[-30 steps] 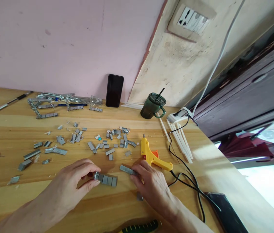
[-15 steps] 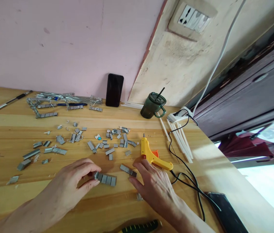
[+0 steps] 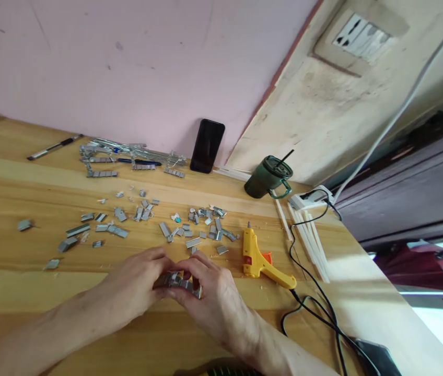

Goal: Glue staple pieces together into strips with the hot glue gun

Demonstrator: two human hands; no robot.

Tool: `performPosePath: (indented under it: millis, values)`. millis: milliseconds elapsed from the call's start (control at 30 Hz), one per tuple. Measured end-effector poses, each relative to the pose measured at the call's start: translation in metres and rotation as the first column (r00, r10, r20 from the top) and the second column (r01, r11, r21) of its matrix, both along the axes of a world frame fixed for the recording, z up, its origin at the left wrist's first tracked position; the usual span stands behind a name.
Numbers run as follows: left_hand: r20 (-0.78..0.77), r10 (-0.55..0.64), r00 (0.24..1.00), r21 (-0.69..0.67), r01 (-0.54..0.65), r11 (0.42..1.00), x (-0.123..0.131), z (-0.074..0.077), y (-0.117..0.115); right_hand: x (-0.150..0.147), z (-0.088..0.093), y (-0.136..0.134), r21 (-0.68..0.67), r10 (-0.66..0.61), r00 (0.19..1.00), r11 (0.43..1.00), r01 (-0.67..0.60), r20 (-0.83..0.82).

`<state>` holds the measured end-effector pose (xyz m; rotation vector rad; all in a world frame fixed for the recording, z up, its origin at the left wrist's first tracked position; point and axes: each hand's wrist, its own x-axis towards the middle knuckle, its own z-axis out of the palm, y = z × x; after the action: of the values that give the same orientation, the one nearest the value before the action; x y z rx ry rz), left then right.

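Note:
My left hand and my right hand meet at the front middle of the wooden table. Between their pinched fingers are small grey metal pieces, partly covered by the fingertips. Both hands are closed on these pieces. Beyond the hands lie many loose grey metal pieces, with more to the left. A yellow glue gun lies to the right of my right hand, untouched, its nozzle pointing to the wall.
A black phone leans on the wall beside metal rods. A green mug, a white power strip and white sticks stand or lie at the right. Black cable runs past another phone.
My right hand has moved left from beside the glue gun and joined my left hand at the metal pieces. The view has shifted, so the table's things appear further right.

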<state>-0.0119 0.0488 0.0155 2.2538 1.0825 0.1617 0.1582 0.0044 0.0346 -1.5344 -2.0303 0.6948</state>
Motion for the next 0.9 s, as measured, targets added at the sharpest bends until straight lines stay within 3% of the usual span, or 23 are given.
performPosePath:
  millis: [333, 633, 900]
  values:
    - [-0.034, -0.006, 0.999, 0.038, 0.007, 0.999, 0.003, 0.002, -0.001, 0.005, -0.008, -0.001, 0.06, 0.06, 0.998, 0.996, -0.059, -0.018]
    - [-0.054, -0.005, 0.999, 0.064, 0.008, 0.998, 0.005, 0.003, -0.005, 0.007, -0.019, 0.003, 0.045, 0.175, 0.983, 0.983, -0.177, 0.048]
    - [-0.094, 0.006, 0.996, 0.092, 0.003, 0.996, 0.005, 0.005, -0.008, 0.007, -0.024, 0.007, 0.082, 0.17, 0.967, 0.979, -0.188, 0.19]
